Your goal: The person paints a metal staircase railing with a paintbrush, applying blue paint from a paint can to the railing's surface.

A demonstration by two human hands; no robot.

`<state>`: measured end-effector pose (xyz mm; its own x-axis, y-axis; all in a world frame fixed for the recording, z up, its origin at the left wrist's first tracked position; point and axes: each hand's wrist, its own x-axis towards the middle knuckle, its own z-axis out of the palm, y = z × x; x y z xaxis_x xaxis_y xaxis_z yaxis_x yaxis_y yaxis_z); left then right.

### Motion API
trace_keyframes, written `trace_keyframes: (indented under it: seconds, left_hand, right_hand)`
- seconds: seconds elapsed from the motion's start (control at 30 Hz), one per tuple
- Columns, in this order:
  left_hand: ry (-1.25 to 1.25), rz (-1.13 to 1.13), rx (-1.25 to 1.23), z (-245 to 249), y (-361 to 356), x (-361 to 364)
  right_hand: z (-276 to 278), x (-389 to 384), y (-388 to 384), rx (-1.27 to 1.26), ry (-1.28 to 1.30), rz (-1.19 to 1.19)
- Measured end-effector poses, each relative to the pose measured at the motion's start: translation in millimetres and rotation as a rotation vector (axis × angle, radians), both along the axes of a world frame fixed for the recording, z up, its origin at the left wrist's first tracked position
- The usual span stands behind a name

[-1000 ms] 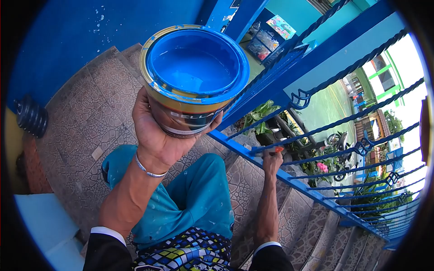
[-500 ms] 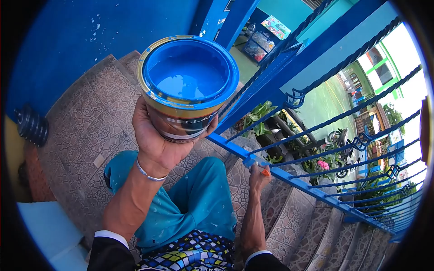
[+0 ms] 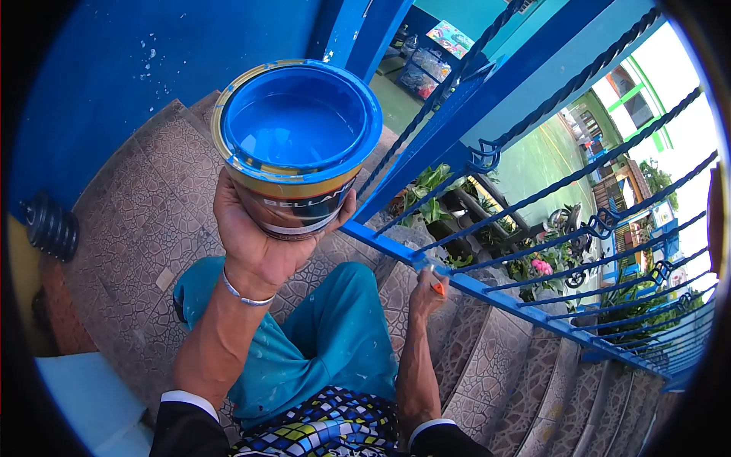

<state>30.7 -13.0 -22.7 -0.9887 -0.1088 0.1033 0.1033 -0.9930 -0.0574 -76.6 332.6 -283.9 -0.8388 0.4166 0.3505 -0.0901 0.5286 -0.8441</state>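
Note:
An open paint can [image 3: 293, 204] of blue paint rests on the upturned palm of my left hand [image 3: 255, 247], fingers curled round its base and sides. Paint coats the rim, and a brown label with lettering shows on the front. Lower right, my right hand [image 3: 424, 298] is closed on a small paintbrush [image 3: 438, 289] with an orange handle, mostly hidden by the fingers. The brush end is right at the blue bottom rail [image 3: 487, 292] of the railing.
Twisted blue bars [image 3: 563, 190] rise from the rail on the right. Patterned steps [image 3: 495, 365] descend at lower right, beside the tiled landing [image 3: 145, 206]. A blue wall [image 3: 152, 46] stands upper left, with a dark ribbed object [image 3: 52, 226] by it. Plants [image 3: 430, 198] grow beyond the railing.
The view has shifted slightly, and the can sits a little further left in it. My right hand has moved slightly at the rail, and more of the orange handle shows.

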Motion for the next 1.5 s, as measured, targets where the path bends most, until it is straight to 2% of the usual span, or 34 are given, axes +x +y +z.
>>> trace_keyframes:
  seconds: [0.07,0.17,0.2,0.3,0.33,0.43,0.47,0.57,0.6,0.7,0.83,0.87,0.97,1.03,1.07,1.23,1.27,1.37,1.4,1.5]
  left_hand:
    - [0.026,0.004,-0.02,0,1,-1]
    - [0.011,0.021,-0.03,1,0,0]
    - [-0.001,0.018,-0.028,1,1,0]
    - [0.019,0.007,-0.034,1,2,1]
    - [0.021,0.007,-0.044,2,2,-1]
    - [0.009,0.02,-0.046,1,0,0]
    - [0.001,0.017,-0.034,2,0,0]
    - [-0.005,0.014,-0.022,3,3,0]
    - [-0.002,0.022,-0.021,4,2,0]
    - [-0.059,0.017,0.032,7,-2,1]
    - [-0.054,0.013,0.034,8,-3,1]
    - [-0.052,0.017,0.034,8,-2,1]
    - [-0.049,0.069,0.011,11,-5,0]
    - [-0.067,0.113,-0.022,11,-3,0]
    - [0.115,0.083,0.017,-5,-7,-2]
    - [0.061,0.063,0.054,3,-4,-2]
    - [0.041,0.071,0.043,5,-4,-2]
    - [-0.048,0.107,0.043,10,-3,-2]
    - [-0.027,0.083,0.041,9,-4,-2]
    - [0.067,0.064,0.054,1,-5,-4]
  right_hand:
    - [-3,3,6,0.18,0.003,0.077]
    - [36,5,-6,-0.341,-0.116,-0.021]
    - [33,2,-7,-0.379,-0.009,-0.044]
    - [-10,-8,14,-0.157,-0.06,0.089]
    - [5,-2,16,0.095,-0.076,0.114]
    - [54,2,7,-0.211,-0.142,-0.006]
    - [41,-8,20,-0.176,-0.016,0.008]
    - [48,-22,50,0.153,-0.12,0.043]
    - [63,-23,49,0.332,-0.075,0.036]
    - [93,-33,41,0.275,-0.084,0.024]
    - [101,-39,20,0.268,-0.121,0.282]
    - [87,-45,31,0.41,-0.206,0.356]
    - [90,-35,49,0.84,-0.146,0.652]
    - [111,-27,48,0.878,-0.245,0.723]
    - [121,-28,47,0.901,-0.251,0.74]
    - [112,-43,52,0.917,-0.083,0.833]
    - [110,-42,59,0.95,-0.122,0.882]
    - [114,-42,70,0.801,-0.233,0.83]
    - [130,-38,60,0.763,-0.261,0.789]
    - [115,-41,66,0.821,-0.055,0.715]
